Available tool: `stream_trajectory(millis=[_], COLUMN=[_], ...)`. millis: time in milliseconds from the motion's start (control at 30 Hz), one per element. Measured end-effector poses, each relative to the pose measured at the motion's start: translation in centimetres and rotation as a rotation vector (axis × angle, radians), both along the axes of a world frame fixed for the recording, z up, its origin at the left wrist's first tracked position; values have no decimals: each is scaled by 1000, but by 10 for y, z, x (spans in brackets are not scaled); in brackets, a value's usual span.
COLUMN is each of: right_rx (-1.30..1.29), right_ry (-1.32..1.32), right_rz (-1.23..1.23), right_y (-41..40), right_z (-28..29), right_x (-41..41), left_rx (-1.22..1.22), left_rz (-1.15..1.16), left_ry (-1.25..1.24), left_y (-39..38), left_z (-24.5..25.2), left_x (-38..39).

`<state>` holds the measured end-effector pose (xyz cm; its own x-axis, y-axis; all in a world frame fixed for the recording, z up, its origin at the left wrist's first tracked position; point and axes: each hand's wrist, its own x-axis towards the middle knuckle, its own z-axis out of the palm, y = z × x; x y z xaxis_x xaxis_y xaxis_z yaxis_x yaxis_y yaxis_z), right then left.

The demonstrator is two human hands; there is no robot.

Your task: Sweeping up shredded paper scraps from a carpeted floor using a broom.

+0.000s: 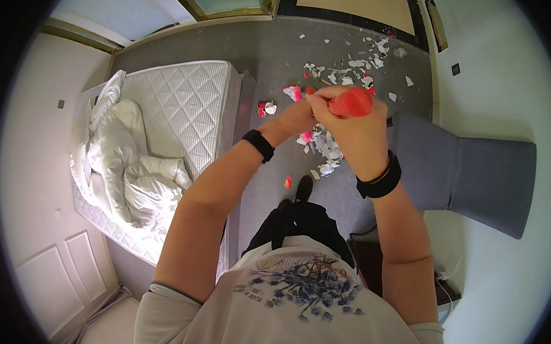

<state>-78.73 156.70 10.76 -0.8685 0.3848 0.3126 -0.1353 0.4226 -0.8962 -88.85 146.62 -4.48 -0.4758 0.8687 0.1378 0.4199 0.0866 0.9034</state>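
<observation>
My right hand (357, 137) is wrapped around a red handle (352, 103), whose rounded end points up toward me. My left hand (294, 119) closes in from the other side at the handle, its fingers partly hidden behind my right hand. The lower part of the handle is hidden, so I cannot tell what tool it belongs to. Beneath my hands, torn white paper scraps (327, 149) lie on the grey carpet (271, 158), mixed with pink and red pieces.
A bare mattress (182, 105) with a crumpled white duvet (121, 162) stands to the left. A grey padded chair (489, 179) is close on my right, by the wall. More scraps (356, 64) spread ahead toward the dark-edged floor. A dark cable (364, 232) runs beside my right leg.
</observation>
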Motion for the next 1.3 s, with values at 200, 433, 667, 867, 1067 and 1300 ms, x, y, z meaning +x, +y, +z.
stream_trajectory(millis=[200, 433, 667, 867, 1067, 1300], right_rx=[-42, -366, -379, -183, -170, 128], right_ry=[-17, -149, -81, -163, -322, -188], right_rz=[25, 70, -65, -233, -283, -312], right_y=[4, 15, -10, 21, 33, 10], right_z=[27, -12, -73, -70, -25, 9], right_x=[-27, -57, -113, -147, -161, -163], left_rx=[-197, -580, -577, -474, -329, 23], left_rz=[9, 20, 46, -126, -248, -204], left_ry=[-93, -6, -81, -61, -164, -218], left_y=[-11, -15, -40, 3, 39, 60], left_z=[-30, 12, -69, -67, -62, -24], left_x=[-54, -72, -126, -162, -179, -179])
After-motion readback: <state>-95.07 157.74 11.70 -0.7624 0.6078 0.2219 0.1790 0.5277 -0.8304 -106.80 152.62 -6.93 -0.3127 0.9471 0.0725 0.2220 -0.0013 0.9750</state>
